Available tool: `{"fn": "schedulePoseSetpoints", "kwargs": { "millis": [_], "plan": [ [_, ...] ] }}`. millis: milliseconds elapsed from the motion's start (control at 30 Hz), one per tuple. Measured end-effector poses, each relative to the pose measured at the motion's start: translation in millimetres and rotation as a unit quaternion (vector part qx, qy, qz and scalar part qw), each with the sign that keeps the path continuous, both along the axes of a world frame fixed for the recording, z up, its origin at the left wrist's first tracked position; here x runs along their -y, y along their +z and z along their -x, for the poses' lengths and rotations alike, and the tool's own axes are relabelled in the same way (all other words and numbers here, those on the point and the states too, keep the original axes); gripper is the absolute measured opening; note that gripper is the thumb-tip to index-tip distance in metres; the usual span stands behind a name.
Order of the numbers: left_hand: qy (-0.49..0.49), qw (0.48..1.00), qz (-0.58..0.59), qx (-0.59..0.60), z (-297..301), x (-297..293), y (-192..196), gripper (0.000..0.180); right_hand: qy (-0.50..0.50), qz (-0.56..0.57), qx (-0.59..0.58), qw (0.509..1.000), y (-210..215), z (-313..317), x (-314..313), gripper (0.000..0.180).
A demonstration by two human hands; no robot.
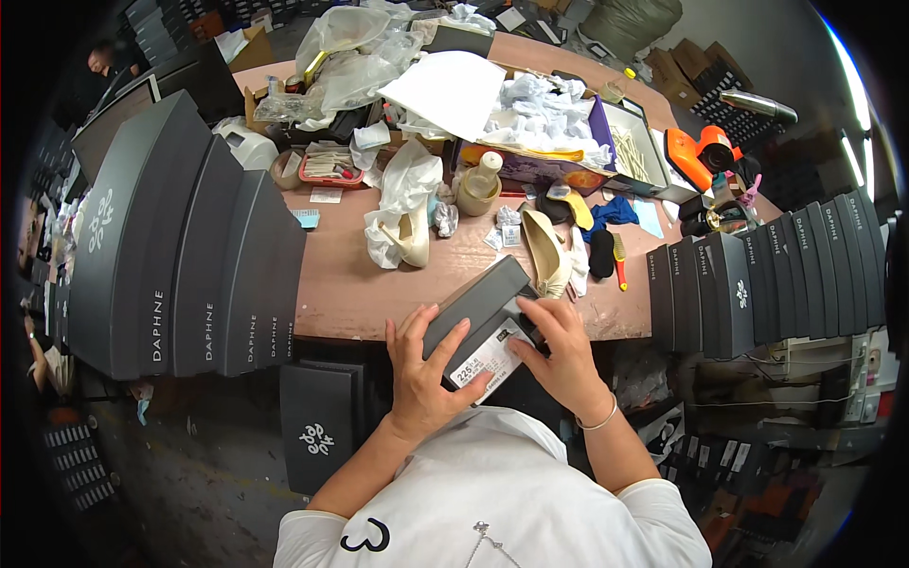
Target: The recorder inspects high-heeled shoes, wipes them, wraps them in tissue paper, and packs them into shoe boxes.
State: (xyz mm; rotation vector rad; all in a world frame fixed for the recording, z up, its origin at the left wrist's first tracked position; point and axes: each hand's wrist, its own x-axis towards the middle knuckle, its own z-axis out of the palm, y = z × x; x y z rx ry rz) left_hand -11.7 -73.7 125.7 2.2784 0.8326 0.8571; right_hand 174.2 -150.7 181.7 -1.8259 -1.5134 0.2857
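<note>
A dark grey shoebox [478, 305] is tilted between my two hands at the near edge of the table. A white printed label sticks to the side of it that faces me. My left hand [426, 369] grips the box's left end, fingers spread over the dark surface. At the right end my right hand [561, 352] holds it, thumb on the label. Beyond the box stand two cream shoes: the left shoe [414, 237] has white tissue paper [409, 175] about it, and the right shoe [543, 248] lies bare.
Dark shoeboxes [142, 246] rise in a tall stack at left; another row of boxes [791, 270] stands at right. On the table [341, 293] are a glue bottle [481, 180], a yellow-handled brush [620, 257], an orange tool [696, 156] and a purple box [601, 128] of crumpled paper.
</note>
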Motion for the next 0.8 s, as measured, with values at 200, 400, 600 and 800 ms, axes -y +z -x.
{"fn": "schedulePoseSetpoints", "kwargs": {
  "millis": [200, 400, 600, 800],
  "plan": [
    [-0.093, 0.992, 0.069, -0.042, 16, -15, 18, 0.100, 0.058, -0.036, 0.189, 0.980, -10, -2, -7, 0.019],
    [-0.108, 0.987, 0.089, -0.081, 23, -22, 15, 0.110, 0.051, -0.043, 0.151, 0.986, 0, 22, -5, 0.019],
    [-0.088, 0.990, 0.070, -0.079, 23, -18, 12, 0.109, 0.186, -0.028, 0.048, 0.981, 30, 59, 17, 0.023],
    [-0.090, 0.990, 0.079, -0.069, 22, -27, 18, 0.110, 0.285, 0.021, -0.296, 0.912, 55, 56, 59, 0.014]
  ]
}}
